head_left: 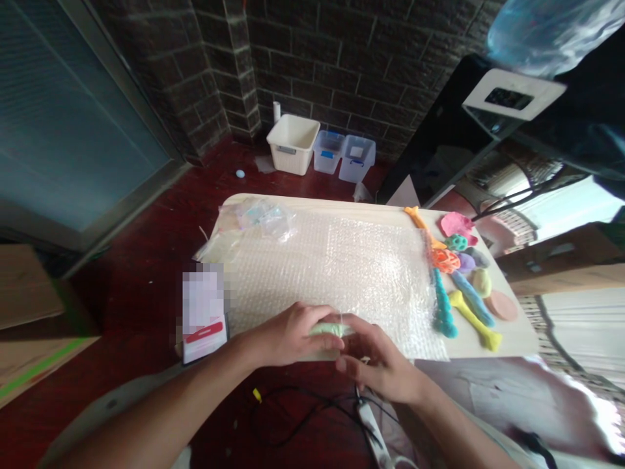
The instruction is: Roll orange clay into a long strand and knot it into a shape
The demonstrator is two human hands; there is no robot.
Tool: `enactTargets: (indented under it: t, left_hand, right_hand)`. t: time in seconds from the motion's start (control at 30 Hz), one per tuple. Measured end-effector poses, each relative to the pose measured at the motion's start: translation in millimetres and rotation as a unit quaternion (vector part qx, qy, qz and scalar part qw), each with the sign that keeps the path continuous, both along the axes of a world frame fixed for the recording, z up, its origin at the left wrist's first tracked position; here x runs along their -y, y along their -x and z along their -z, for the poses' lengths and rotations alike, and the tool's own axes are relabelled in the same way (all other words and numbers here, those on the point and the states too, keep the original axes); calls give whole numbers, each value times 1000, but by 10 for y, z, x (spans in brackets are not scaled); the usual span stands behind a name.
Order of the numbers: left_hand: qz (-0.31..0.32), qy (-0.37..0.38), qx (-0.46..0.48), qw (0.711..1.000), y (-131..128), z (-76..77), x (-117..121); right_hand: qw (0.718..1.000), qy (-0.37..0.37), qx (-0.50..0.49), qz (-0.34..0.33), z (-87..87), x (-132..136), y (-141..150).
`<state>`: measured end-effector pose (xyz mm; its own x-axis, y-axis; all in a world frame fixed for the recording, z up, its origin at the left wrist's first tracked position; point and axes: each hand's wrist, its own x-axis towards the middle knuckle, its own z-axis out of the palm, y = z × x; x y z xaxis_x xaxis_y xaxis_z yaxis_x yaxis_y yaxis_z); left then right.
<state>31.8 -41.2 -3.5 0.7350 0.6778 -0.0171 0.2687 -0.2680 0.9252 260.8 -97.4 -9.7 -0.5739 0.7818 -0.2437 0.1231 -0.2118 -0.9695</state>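
At the front edge of the table, a pale green object (326, 329) sits in my left hand (299, 331). The fingers are closed round it and cover much of it, so its kind is unclear. My right hand (383, 365) is at its right end. Its curved fingers reach over that end, with the thumb held apart below. Beneath and beyond both hands a sheet of clear bubble wrap (312, 267) spreads flat across the table.
At right on the table (520, 335) lie colourful toys: a yellow bone (476, 320), a teal stick (443, 306), an orange openwork ball (446, 260). Clear plastic bags (266, 218) lie back left. A card (202, 312) is at the left edge. Bins (293, 146) stand on the floor behind.
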Motion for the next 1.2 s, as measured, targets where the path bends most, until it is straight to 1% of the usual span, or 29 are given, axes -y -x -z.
enactTargets:
  t: [0.07, 0.1, 0.2, 0.3, 0.37, 0.43, 0.5, 0.57, 0.63, 0.7, 0.8, 0.93, 1.07, 1.13, 1.2]
  left_hand:
    - [-29, -29, 7, 999, -8, 14, 2]
    - [-45, -48, 11, 998, -13, 29, 1]
    - [-80, -90, 22, 993, -28, 84, -7]
    - [-85, -111, 32, 990, -40, 117, -12]
    - [-79, -119, 32, 989, -49, 117, -3]
    - [-74, -133, 16, 988, -59, 107, 21]
    - [-72, -156, -14, 985, -69, 97, 57]
    - [-76, -180, -44, 980, -78, 95, 95]
    - [-85, -196, -57, 975, -83, 98, 125]
    - [-93, -199, -54, 974, -89, 101, 140]
    - [-103, -191, -40, 975, -99, 100, 132]
    - [-97, -170, -23, 980, -119, 88, 103]
    - [-97, -133, -5, 986, -118, 60, 102]
    - [-111, -104, 13, 988, -102, 39, 114]
    - [-132, -79, 29, 988, -82, 18, 127]
  right_hand:
    - [998, -40, 48, 26, -17, -19, 10]
    - [997, -39, 51, 36, -23, -26, 14]
    - [997, 29, -9, 75, -16, -24, 30]
    - [982, 72, -59, 166, 29, -7, 78]
    - [967, 90, -73, 229, 68, -1, 129]
    - [946, 126, -94, 282, 98, -5, 183]
    - [919, 182, -133, 325, 111, -18, 224]
    - [889, 235, -177, 350, 108, -35, 245]
    - [870, 267, -209, 359, 99, -52, 245]
    - [864, 276, -223, 357, 90, -63, 232]
    - [872, 273, -235, 332, 78, -66, 207]
    - [886, 267, -243, 292, 66, -70, 189]
    - [890, 258, -226, 300, 54, -78, 182]
    - [890, 251, -231, 302, 42, -68, 182]
    - [897, 234, -241, 289, 34, -41, 184]
